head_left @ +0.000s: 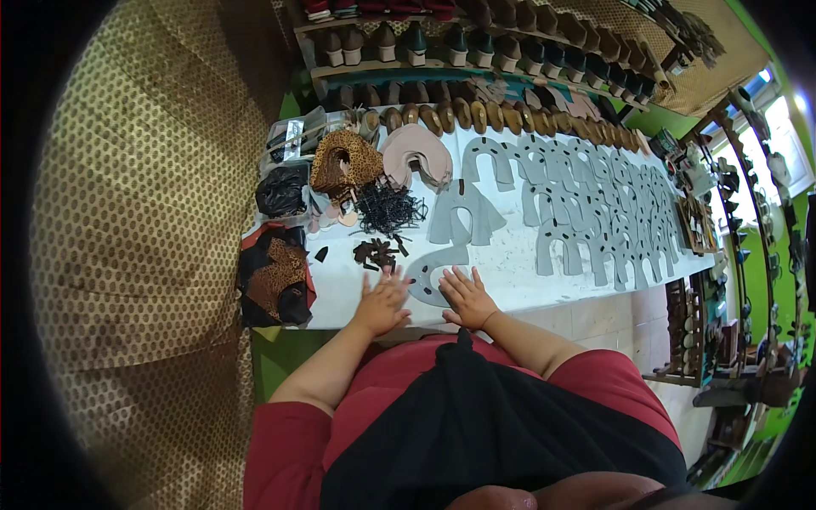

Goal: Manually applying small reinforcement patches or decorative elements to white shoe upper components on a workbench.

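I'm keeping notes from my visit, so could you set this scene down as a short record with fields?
Surface: white-covered table
Left hand: fingers spread, slightly blurred, near the small dark brown pieces
Right hand: fingers spread, at the right side of the curved grey piece; contact hard to tell
Table's left side: leopard-print pieces, tangled black strips
Table's right side: many grey arch-shaped pieces
Table's back edge: row of brown shoe-shaped forms

We are resting our open right hand (pixel 468 299) on a grey piece (pixel 422 276), holding our open left hand (pixel 382 303) beside it, while brown strips (pixel 377 253), black strips (pixel 387 212) and more grey arches (pixel 575 253) are covering the table (pixel 508 291).
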{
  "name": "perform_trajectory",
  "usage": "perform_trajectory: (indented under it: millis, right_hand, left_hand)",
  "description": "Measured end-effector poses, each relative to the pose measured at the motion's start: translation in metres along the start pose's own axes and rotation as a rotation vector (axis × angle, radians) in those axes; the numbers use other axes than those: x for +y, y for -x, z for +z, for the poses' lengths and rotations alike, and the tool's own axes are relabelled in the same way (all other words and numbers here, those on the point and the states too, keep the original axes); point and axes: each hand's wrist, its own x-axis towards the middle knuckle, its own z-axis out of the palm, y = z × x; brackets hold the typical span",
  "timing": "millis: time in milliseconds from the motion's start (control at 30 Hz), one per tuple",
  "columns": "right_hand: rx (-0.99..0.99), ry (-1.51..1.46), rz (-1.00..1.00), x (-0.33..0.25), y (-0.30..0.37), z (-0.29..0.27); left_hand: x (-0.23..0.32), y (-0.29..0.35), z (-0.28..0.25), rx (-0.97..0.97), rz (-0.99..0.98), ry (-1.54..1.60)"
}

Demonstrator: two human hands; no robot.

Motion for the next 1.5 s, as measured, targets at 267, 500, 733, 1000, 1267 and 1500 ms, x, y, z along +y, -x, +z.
perform_trajectory:
  millis: [267,500,733,1000,1267,1500]
  right_hand:
    - [-0.144,0.034,-0.039,-0.006,-0.014,-0.009]
    - [-0.12,0.022,-0.035,-0.024,-0.054,-0.009]
    - [-0.509,0.115,-0.006,-0.038,-0.069,-0.031]
    - [-0.752,0.242,0.033,-0.045,-0.09,-0.07]
    - [-0.875,0.327,-0.041,-0.043,-0.103,-0.082]
    - [-0.917,0.174,-0.1,-0.021,-0.108,-0.071]
  left_hand:
    - [-0.055,0.084,0.006,0.063,-0.473,0.013]
    - [-0.048,0.08,-0.003,-0.136,-0.566,0.059]
    - [-0.053,0.085,-0.001,-0.188,-0.542,0.047]
    - [-0.059,0.085,-0.002,-0.202,-0.553,0.053]
    - [-0.047,0.079,-0.011,-0.238,-0.599,0.073]
    - [0.005,0.042,-0.021,-0.349,-0.966,0.303]
